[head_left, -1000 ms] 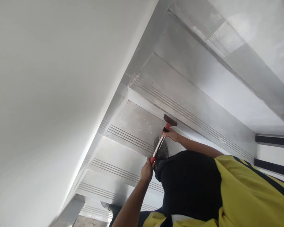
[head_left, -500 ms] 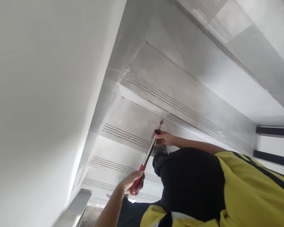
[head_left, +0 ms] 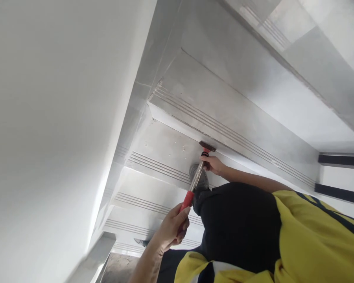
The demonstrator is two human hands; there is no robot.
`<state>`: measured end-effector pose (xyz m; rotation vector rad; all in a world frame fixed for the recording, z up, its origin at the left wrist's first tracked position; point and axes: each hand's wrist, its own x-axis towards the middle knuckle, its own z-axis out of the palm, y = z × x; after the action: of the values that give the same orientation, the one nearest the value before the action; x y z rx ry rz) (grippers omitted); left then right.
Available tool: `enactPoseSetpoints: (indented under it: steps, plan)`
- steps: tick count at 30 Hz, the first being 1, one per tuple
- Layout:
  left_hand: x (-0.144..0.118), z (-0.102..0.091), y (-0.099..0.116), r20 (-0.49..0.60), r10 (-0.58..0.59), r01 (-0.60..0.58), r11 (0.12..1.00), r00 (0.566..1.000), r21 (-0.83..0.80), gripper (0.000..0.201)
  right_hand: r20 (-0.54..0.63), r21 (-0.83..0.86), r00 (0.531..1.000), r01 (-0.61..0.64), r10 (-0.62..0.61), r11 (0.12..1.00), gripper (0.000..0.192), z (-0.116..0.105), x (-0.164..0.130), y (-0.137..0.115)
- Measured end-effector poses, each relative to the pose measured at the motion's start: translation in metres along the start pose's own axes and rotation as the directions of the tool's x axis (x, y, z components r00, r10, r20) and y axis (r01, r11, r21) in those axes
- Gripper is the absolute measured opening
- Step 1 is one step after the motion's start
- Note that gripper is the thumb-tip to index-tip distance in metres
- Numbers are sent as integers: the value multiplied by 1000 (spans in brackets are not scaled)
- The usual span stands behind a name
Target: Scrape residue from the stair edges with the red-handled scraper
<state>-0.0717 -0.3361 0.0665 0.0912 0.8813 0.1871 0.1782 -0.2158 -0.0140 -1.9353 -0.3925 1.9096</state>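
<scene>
The scraper (head_left: 197,177) slants with its blade (head_left: 208,146) about where the tread (head_left: 165,147) meets the riser (head_left: 177,124), the left hand (head_left: 174,228) closed round its red handle (head_left: 187,199), the right hand (head_left: 214,164) gripping near the blade, seemingly positioning it, which calls for steady two-handed control.

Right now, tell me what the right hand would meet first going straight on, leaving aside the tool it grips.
Past the red-handled tool, the right hand seems lined up with the pale-specked stair tread first; depth is unclear, so it might pass above the surface.
</scene>
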Motion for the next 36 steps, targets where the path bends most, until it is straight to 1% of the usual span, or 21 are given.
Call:
enactPoseSetpoints:
  steps: [3, 5, 8, 11, 15, 17, 20, 22, 24, 26, 28, 29, 30, 34, 36]
  plan:
    - [-19, 6, 16, 53, -14, 15, 999, 998, -30, 50, -23, 12, 1000, 15, -15, 1000, 30, 6, -11, -10]
    - [-28, 9, 25, 70, -19, 22, 999, 997, -39, 48, -21, -3, 1000, 11, -11, 1000, 30, 8, -15, -17]
    - [-33, 18, 36, 17, -10, 10, 1000, 1000, -13, 43, -13, -23, 1000, -21, 21, 1000, 29, 11, -15, -24]
    - [-42, 29, 43, -28, -5, 5, 1000, 1000, 7, 37, -14, 13, 999, -30, 30, 999, 29, 14, -19, -28]
    - [-63, 38, 49, -3, -41, 41, 999, 999, 9, 33, 61, 99, 998, 23, -29, 995, 29, 16, -32, -34]
    - [-58, 38, 52, -9, -18, 18, 999, 1000, 49, 32, 79, 115, 997, 3, -12, 993, 28, 17, -27, -35]
    - [-34, 38, 58, -61, 11, -5, 994, 998, 107, 34, 35, 124, 998, -63, 59, 990, 25, 19, -6, -29]
    - [-25, 40, 61, -85, 10, 0, 994, 996, 110, 35, 15, 146, 996, -85, 84, 986, 23, 22, 2, -26]
    - [-33, 43, 63, -91, 26, -16, 995, 996, 101, 33, 25, 183, 997, -70, 67, 981, 22, 25, -1, -25]
    - [-50, 45, 66, -76, 27, -20, 996, 997, 86, 32, 59, 219, 998, -23, 10, 976, 24, 27, -9, -27]
    - [-61, 43, 69, -62, 4, 1, 997, 998, 75, 36, 82, 247, 995, 27, -49, 969, 26, 30, -12, -27]
    - [-60, 40, 70, -64, -4, 9, 997, 998, 79, 37, 77, 253, 995, 41, -62, 967, 27, 32, -9, -25]
    - [-55, 36, 71, -71, -4, 11, 996, 997, 91, 38, 52, 254, 997, 42, -57, 966, 27, 35, -3, -22]
    - [-21, 12, 74, -114, -2, 20, 987, 993, 157, 35, -90, 213, 996, 34, -15, 977, 27, 48, 32, -7]
    - [-20, 6, 74, -133, 8, 16, 984, 991, 177, 36, -97, 191, 995, 51, -33, 980, 27, 53, 36, -4]
